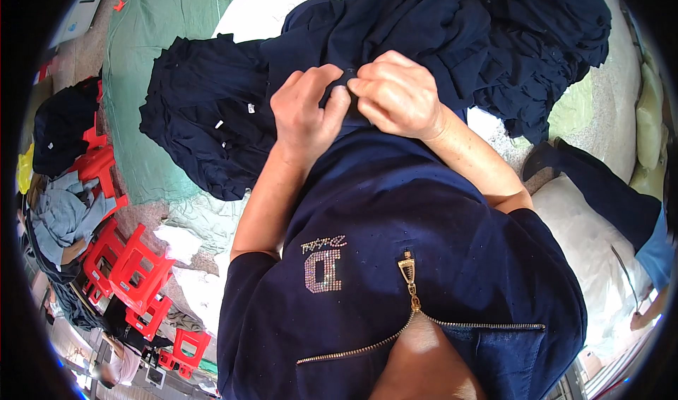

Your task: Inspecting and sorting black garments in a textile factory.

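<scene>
A person's own dark navy top [424, 245], with a gold zip and a sparkly emblem on the chest, fills the lower half of the head view and hides whatever lies beneath the forearms. Above it spreads a large heap of navy garments [494, 40], its far edge cut off by the rim of the picture; single pieces in it are hard to tell apart. A second navy pile [198, 124], with small white tags showing, lies to the left on a pale green sheet [141, 61]. A white sack [600, 245] sits at lower right, partly covered by dark cloth. Red plastic stools [134, 266] cluster at lower left, beside a crumpled grey-blue cloth [63, 216].

At centre, both hands meet over a fold of navy fabric [342, 82] at the near edge of the big heap. The left hand [307, 114] is curled, fingers pinching the fold. The right hand [395, 93], wrist bent inward, grips the same fold, its fingertips touching those of the left.
</scene>
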`<state>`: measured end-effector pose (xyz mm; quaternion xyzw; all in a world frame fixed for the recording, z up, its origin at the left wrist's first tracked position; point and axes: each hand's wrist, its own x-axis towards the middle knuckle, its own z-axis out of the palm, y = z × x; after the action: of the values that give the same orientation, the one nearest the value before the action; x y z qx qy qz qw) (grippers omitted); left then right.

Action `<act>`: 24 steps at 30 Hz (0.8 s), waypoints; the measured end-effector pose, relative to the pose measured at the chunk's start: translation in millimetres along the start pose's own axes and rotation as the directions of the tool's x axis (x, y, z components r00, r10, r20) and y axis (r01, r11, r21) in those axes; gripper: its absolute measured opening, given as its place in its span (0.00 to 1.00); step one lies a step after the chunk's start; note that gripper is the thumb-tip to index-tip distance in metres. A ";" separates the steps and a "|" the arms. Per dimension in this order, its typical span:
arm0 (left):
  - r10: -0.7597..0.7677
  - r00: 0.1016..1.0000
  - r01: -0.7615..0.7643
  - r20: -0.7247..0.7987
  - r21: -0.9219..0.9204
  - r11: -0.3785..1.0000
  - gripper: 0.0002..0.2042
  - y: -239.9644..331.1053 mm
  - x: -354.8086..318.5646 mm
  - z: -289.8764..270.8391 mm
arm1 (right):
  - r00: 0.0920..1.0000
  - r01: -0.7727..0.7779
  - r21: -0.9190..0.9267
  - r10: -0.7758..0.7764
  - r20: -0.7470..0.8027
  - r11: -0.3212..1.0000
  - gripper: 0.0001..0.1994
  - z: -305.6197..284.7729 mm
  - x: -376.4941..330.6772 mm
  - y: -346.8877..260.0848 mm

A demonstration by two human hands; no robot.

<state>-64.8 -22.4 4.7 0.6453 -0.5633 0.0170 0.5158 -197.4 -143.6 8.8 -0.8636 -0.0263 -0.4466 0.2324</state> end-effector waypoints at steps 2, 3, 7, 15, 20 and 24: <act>-0.037 0.994 0.037 0.104 -0.005 0.999 0.11 -6.0 0.8 -8.4 | 0.999 -0.042 -0.021 0.042 0.018 0.999 0.13 -1.5 -0.5 2.5; -0.038 0.994 0.038 0.103 -0.003 0.999 0.11 -7.4 1.6 -11.9 | 0.999 -0.041 -0.018 0.042 0.019 0.999 0.13 -0.1 -2.8 3.3; -0.089 0.953 0.072 0.289 0.068 0.995 0.08 -10.0 2.5 -19.4 | 0.947 -0.224 -0.092 0.239 0.214 0.970 0.08 -2.6 -6.2 1.5; -0.264 0.808 0.316 0.526 -0.008 0.949 0.08 -21.2 11.0 -34.1 | 0.667 -0.610 0.063 0.469 0.579 0.790 0.07 -10.0 4.3 10.7; -0.279 0.797 0.495 0.535 -0.316 0.809 0.05 -46.9 15.7 -42.6 | 0.644 -0.765 0.408 0.610 0.461 0.499 0.03 -13.4 5.1 14.3; -0.496 0.601 0.799 0.627 -0.463 0.383 0.02 -34.7 26.4 -60.6 | 0.588 -0.785 0.558 0.605 0.536 0.269 0.06 -18.7 7.9 24.0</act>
<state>4.6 -5.4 26.6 0.5521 -0.3048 -0.5368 0.5604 -200.8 -174.1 15.2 -0.6452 0.1494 -0.1453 0.7350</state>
